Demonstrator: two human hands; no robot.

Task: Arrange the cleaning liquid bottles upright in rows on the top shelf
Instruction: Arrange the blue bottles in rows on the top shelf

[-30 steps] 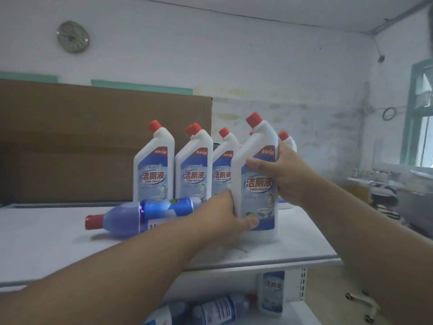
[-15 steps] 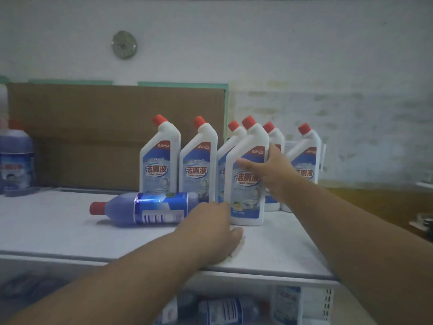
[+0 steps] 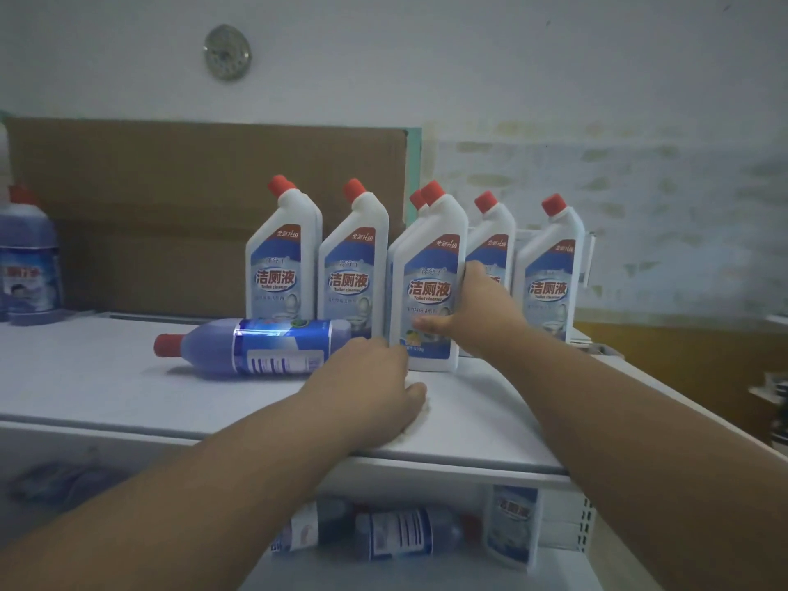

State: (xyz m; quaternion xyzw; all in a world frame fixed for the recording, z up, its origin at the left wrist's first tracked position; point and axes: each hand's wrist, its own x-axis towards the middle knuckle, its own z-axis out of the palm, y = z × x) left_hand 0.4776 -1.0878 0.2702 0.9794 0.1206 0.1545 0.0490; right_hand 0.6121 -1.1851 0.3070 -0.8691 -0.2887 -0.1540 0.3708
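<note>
Right hand: your right hand (image 3: 473,311) grips the front white bottle (image 3: 428,287) low on its right side, thumb across the label, likely to steady it upright as it settles into the row.
Left hand: your left hand (image 3: 375,383) lies flat, fingers relaxed, on the top shelf (image 3: 106,390) just left of that bottle's base; it holds nothing and probably braces you.
White bottles: angled necks, red caps, blue labels with red corners. Two stand upright left of the held bottle, one directly behind it, two more to its right.
Blue bottle: a blue bottle (image 3: 256,345) with a red cap lies on its side just left of the held bottle, cap pointing away from it; it looks not yet sorted.
Far left: another blue bottle (image 3: 27,266) stands well left of the held one.
Below: more bottles lie on the lower shelf (image 3: 426,573), under the held bottle.
</note>
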